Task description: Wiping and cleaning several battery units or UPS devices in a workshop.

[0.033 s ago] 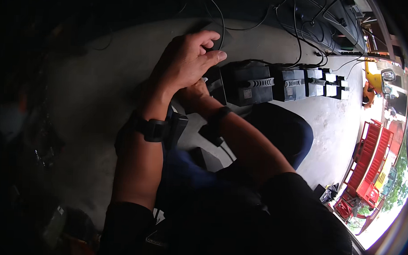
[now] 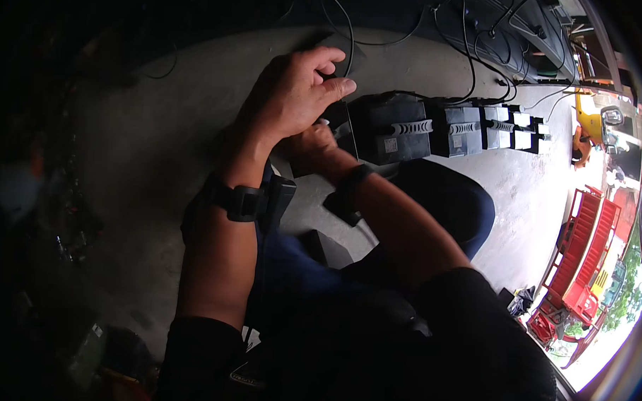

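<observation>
The left hand was half open and the right hand curled up; I couldn't see what it held. They were by a black box, its edge just right of them. The work looked part done; what was left, I couldn't tell. More boxes stood farther right. Grey floor gave room left.

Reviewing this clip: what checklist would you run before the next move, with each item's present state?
1. Left hand in view: ok, fingers partly curled.
2. Right hand grip visible: cannot tell, its fingers are largely hidden.
3. Cable clear of the left fingers: cannot tell, it appears close beside them.
4. Straps on both wrists: ok, left strap and right strap are on.
5. Black boxes lined up: ok, roughly in a row.
</observation>
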The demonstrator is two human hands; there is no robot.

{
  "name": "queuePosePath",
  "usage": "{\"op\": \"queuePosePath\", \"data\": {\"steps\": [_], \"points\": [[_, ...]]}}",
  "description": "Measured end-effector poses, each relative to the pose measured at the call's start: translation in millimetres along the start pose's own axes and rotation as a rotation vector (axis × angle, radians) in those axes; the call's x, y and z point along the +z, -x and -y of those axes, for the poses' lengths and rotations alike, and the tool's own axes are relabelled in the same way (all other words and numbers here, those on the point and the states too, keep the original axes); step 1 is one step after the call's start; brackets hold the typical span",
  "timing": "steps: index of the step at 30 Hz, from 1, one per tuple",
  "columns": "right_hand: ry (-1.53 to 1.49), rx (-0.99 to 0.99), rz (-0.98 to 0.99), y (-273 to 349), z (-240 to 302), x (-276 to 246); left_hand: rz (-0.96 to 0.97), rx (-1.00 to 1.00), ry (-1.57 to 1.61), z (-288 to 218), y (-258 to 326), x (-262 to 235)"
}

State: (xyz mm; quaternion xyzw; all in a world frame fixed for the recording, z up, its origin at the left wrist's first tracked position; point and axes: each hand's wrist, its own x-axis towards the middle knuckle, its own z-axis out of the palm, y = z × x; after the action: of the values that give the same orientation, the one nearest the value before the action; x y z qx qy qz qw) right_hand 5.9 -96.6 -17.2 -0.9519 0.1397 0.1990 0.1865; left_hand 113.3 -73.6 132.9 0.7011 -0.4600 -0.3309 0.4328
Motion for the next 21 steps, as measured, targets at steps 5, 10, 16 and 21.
{"op": "queuePosePath", "data": {"steps": [5, 10, 16, 21], "points": [[0.237, -0.055, 0.023, 46.1, -46.5, -32.1, -0.035, 0.043, -0.008, -2.0, 0.1, -5.1], [0.171, 0.067, 0.051, 31.4, -70.2, -46.1, -0.033, 0.032, -0.014, 1.2, 0.2, -9.1], [0.196, 0.084, -0.102, 9.4, -37.0, -1.3, -0.029, 0.100, -0.027, -5.9, -0.8, -5.2], [-0.055, -0.099, -0.369, -9.0, 2.6, 30.0, 0.006, 0.034, 0.003, -4.0, -4.1, -2.6]]}}
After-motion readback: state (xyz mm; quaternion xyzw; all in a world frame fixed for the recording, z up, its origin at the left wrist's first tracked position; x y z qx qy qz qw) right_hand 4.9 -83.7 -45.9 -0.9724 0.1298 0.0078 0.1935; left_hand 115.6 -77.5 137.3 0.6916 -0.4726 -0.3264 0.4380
